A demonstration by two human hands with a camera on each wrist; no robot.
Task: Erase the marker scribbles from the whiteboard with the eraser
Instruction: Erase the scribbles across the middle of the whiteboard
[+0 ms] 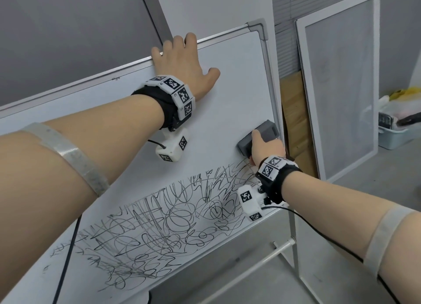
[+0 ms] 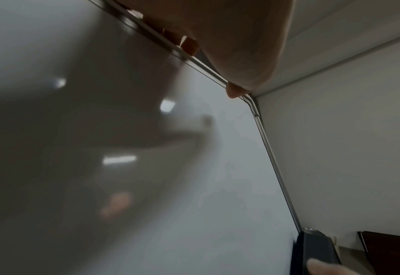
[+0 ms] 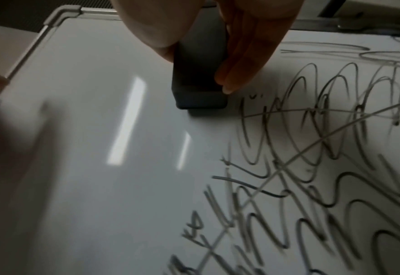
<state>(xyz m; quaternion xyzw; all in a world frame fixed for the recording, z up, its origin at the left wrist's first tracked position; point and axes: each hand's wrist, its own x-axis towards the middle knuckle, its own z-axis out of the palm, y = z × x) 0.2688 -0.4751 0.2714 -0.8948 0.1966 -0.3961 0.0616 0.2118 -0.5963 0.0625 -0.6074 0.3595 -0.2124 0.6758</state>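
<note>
Grey walls stood behind the whiteboard (image 1: 227, 80), and a framed mesh panel (image 1: 341, 87) leaned against the wall to its right, with a pale bin (image 1: 396, 136) of bagged items on the floor beyond.

Your left hand (image 1: 182, 62) lay on the board's upper part, fingers hooked over the top rail of the frame, thumb spread flat on the white surface; it held nothing else. From the left wrist view the fingertips (image 2: 189, 45) showed curled over the rail.

Your right hand (image 1: 265, 148) gripped the dark grey eraser (image 1: 264, 133), thumb on one long side and fingers on the other. The eraser sat flat against the board, close to the right frame edge and just above the top of the scribbles (image 1: 159, 224).

Black marker loops and zigzags covered the lower half of the board. The upper half, around both hands, showed clean white. In the right wrist view the eraser's (image 3: 200, 74) near end sat just beside the nearest marker strokes.
</note>
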